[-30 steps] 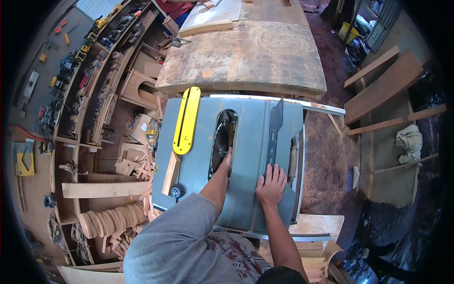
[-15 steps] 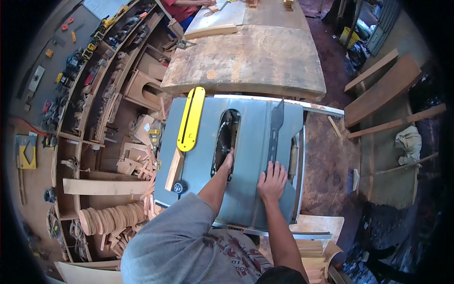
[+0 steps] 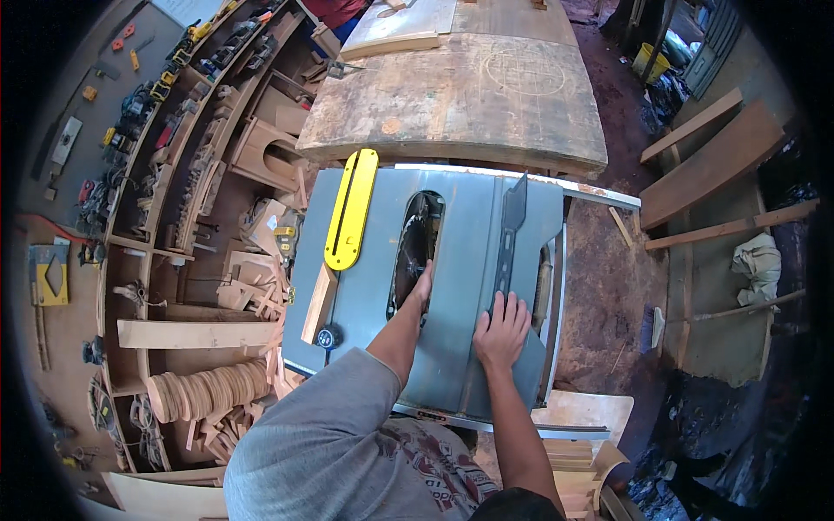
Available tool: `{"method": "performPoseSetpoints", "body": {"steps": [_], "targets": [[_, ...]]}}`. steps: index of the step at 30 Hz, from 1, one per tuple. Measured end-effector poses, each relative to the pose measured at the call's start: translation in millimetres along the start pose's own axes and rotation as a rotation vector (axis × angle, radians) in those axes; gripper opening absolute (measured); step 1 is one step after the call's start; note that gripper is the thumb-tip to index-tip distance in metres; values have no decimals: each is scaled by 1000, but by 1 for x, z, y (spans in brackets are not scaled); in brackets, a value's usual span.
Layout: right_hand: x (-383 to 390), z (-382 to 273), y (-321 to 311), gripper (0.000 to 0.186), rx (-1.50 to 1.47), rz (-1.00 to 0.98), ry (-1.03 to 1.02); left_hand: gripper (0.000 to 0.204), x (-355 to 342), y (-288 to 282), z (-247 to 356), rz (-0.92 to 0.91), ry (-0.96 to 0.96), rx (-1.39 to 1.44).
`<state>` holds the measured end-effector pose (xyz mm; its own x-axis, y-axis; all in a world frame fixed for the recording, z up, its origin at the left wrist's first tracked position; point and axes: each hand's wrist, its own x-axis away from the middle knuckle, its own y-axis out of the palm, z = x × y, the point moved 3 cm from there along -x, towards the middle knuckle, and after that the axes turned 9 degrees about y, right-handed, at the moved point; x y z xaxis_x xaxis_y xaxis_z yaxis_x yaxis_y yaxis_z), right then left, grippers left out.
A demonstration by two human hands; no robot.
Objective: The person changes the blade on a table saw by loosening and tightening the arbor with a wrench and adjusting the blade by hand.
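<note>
A grey table saw (image 3: 347,295) stands in front of me, the throat opening in its top uncovered. The dark round saw blade (image 3: 413,252) shows inside that opening. My left hand (image 3: 423,288) reaches down into the opening on the blade's right side; its fingers are hidden there. My right hand (image 3: 502,334) lies flat on the tabletop with fingers spread, their tips at the near end of a long black metal splitter (image 3: 511,230). To the left lie a yellow throat plate (image 3: 352,208) with a slot, a short wooden block (image 3: 320,304) and a small blue-and-black tape measure (image 3: 328,337).
Beyond the saw is a wide wooden workbench (image 3: 452,104), with a person's red sleeve (image 3: 334,10) at its far left. Shelves of power tools (image 3: 165,87) and wood offcuts (image 3: 265,282) line the left. Curved boards (image 3: 712,165) lean at right.
The whole view has shifted slightly, with the bench sitting a little higher in it. Both hands keep their places, the left in the opening and the right on the tabletop.
</note>
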<state>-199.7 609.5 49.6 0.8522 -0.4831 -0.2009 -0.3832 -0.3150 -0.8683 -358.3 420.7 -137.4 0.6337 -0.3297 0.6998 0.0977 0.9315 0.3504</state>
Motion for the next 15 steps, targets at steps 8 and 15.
{"method": "performPoseSetpoints", "body": {"steps": [8,15], "targets": [[-1,0,-3,55,3,-29,14,89,-15,-16,-10,16,-56,22],[1,6,-2,55,-5,-42,50,85,8,7,-2,66,-68,19]]}}
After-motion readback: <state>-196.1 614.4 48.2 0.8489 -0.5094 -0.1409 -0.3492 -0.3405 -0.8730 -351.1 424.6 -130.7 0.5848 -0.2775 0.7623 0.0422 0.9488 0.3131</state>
